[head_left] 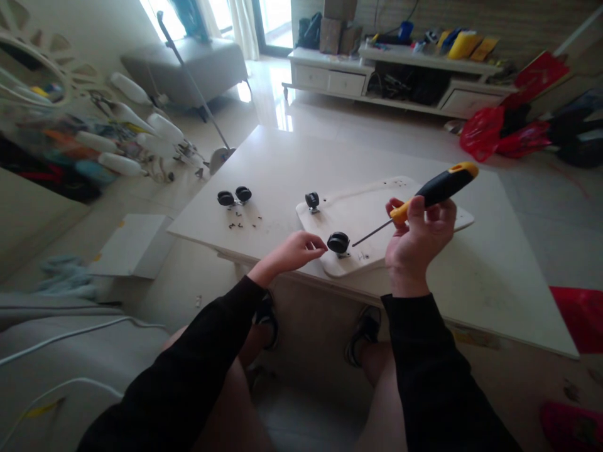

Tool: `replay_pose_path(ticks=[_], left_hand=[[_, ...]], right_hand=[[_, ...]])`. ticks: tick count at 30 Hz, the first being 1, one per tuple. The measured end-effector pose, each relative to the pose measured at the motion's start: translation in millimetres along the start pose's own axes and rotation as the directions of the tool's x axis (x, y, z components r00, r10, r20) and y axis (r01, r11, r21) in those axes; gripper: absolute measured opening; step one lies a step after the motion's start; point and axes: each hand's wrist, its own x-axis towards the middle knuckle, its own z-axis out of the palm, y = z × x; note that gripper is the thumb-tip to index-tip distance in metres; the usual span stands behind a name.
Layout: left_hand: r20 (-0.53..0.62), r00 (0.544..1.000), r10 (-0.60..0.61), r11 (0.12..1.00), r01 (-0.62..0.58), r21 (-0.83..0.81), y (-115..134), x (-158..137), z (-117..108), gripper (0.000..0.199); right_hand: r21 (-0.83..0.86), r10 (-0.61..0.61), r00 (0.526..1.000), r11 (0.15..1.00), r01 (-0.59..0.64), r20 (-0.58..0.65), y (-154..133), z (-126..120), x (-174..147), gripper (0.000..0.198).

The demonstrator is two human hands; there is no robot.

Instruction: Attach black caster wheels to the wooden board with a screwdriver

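Note:
My right hand (417,242) grips a screwdriver (447,186) with a black and yellow handle. Its thin shaft slants down to the left, and the tip is close to a black caster wheel (338,242). That caster stands on the near edge of a white board (358,207); a second caster (312,201) stands at the board's left corner. Just left of the nearer caster is my left hand (301,248), its thumb and fingers pinched together. Whatever may be between those fingertips is too small to make out.
The board lies on a white table (273,163). Two loose casters (234,196) rest on the table's left part, with several small screws (239,221) near them. Beyond the table stands a low white cabinet (325,78). A white box (134,245) sits on the floor at left.

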Motion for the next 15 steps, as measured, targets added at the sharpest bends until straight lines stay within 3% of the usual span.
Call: replay_pose_path(ticks=[6,15], left_hand=[[-0.052,0.999,-0.003,1.000,0.004,0.022,8.0,12.3,8.6,0.029],[-0.047,0.997,0.056,0.998,-0.054,0.034,6.5,32.6,19.4,0.049]], right_hand=[[-0.040,-0.017,0.987,0.999,0.024,0.162,-0.7,7.4,-12.8,0.043],[-0.136,-0.015,0.922,0.988,0.074,0.387,4.2,13.7,-36.5,0.041]])
